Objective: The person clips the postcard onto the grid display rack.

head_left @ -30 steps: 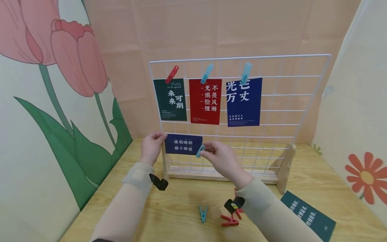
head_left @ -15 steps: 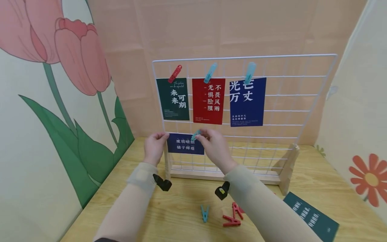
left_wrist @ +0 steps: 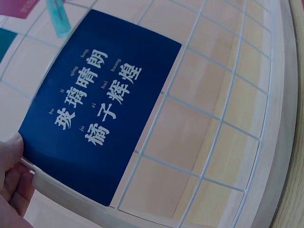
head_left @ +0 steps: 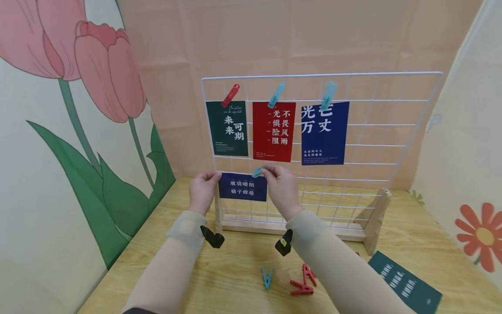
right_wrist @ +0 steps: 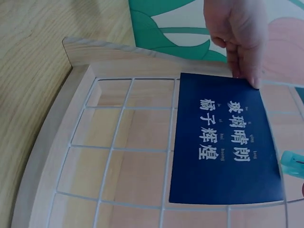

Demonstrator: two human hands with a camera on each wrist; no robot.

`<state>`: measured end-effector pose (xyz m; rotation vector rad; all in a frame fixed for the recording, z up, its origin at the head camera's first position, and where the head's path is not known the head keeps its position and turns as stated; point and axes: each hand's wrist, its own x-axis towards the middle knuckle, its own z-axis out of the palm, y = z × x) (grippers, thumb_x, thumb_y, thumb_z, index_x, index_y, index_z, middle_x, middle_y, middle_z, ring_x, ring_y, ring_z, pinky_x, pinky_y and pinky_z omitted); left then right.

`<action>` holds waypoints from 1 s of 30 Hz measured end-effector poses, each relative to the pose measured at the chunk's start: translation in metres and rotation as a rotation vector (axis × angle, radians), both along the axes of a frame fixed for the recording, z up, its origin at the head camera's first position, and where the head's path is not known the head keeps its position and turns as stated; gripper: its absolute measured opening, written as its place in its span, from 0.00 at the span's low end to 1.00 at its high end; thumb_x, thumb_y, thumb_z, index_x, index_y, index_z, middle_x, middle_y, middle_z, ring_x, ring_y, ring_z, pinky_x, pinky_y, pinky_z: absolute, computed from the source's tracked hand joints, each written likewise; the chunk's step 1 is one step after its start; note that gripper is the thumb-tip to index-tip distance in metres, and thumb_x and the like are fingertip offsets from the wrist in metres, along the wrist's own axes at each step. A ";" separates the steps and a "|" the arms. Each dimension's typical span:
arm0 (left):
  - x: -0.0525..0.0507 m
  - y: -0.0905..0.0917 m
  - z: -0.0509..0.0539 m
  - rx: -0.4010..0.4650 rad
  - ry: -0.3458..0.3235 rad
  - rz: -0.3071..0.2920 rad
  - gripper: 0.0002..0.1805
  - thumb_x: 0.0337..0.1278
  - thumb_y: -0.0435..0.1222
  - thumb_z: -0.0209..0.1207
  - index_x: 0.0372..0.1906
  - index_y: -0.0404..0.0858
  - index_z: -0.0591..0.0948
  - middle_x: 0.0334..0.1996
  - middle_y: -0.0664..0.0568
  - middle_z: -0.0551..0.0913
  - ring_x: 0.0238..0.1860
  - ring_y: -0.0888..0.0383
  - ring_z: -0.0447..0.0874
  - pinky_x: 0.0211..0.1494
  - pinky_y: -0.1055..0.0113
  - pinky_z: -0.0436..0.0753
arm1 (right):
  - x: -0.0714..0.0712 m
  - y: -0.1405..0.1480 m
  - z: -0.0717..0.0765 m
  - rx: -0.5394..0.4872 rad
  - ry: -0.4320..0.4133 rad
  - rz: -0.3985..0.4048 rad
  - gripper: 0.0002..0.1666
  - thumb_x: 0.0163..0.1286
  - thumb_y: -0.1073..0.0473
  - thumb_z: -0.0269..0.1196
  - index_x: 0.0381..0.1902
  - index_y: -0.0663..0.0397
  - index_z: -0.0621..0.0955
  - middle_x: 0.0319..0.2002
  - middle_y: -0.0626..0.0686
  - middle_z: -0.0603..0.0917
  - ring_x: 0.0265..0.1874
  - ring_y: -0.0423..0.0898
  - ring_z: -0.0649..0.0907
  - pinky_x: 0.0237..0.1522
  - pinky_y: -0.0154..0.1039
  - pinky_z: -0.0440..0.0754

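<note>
A small dark-blue card with two lines of white characters lies sideways against the lower left of a white wire grid. My left hand pinches its upper left corner. Between the thumb and fingers of my right hand is a teal clothespin, its tip at the card's top edge. The right wrist view shows the clothespin close to the wire along that edge; whether it clamps the card I cannot tell.
Above hang a green card, a red card and a blue card, each under a clothespin. On the table lie a teal clothespin, red clothespins and a dark-green card. Wooden feet hold the grid.
My right hand has carried the teal clothespin from the card's lower right corner up and left to its top edge. The left hand keeps its pinch on the card's corner.
</note>
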<state>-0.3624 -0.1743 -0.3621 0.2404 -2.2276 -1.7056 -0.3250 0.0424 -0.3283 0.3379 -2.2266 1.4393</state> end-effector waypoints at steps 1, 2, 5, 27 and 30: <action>0.000 0.000 0.000 0.002 -0.004 0.000 0.14 0.62 0.48 0.60 0.43 0.43 0.82 0.43 0.52 0.82 0.47 0.53 0.77 0.53 0.56 0.77 | -0.001 0.000 -0.001 -0.006 -0.006 -0.010 0.10 0.71 0.54 0.59 0.43 0.51 0.84 0.39 0.45 0.85 0.42 0.41 0.82 0.47 0.39 0.79; 0.000 0.000 0.000 0.004 -0.007 0.000 0.14 0.62 0.48 0.60 0.44 0.43 0.82 0.43 0.52 0.82 0.47 0.53 0.77 0.53 0.56 0.77 | -0.003 0.000 -0.002 -0.013 -0.009 -0.019 0.11 0.71 0.54 0.60 0.43 0.51 0.84 0.39 0.46 0.85 0.42 0.41 0.82 0.46 0.39 0.80; 0.000 0.000 0.000 0.013 -0.012 0.005 0.14 0.62 0.48 0.60 0.44 0.43 0.82 0.43 0.52 0.82 0.47 0.53 0.77 0.54 0.56 0.77 | -0.005 -0.001 -0.004 -0.050 -0.030 -0.022 0.10 0.71 0.55 0.60 0.43 0.52 0.84 0.39 0.47 0.85 0.40 0.42 0.82 0.45 0.39 0.81; 0.000 0.002 -0.002 0.005 0.027 0.024 0.14 0.61 0.47 0.61 0.42 0.41 0.83 0.43 0.50 0.82 0.46 0.53 0.77 0.53 0.56 0.77 | -0.011 -0.012 0.001 0.024 -0.178 -0.002 0.18 0.71 0.52 0.59 0.55 0.52 0.80 0.46 0.49 0.84 0.40 0.44 0.83 0.47 0.40 0.81; 0.001 0.002 -0.002 0.009 0.022 0.023 0.14 0.61 0.47 0.62 0.42 0.41 0.82 0.43 0.50 0.82 0.46 0.53 0.78 0.53 0.56 0.77 | -0.010 -0.012 0.002 0.051 -0.198 0.004 0.21 0.72 0.51 0.58 0.59 0.52 0.78 0.51 0.50 0.82 0.43 0.44 0.83 0.48 0.40 0.80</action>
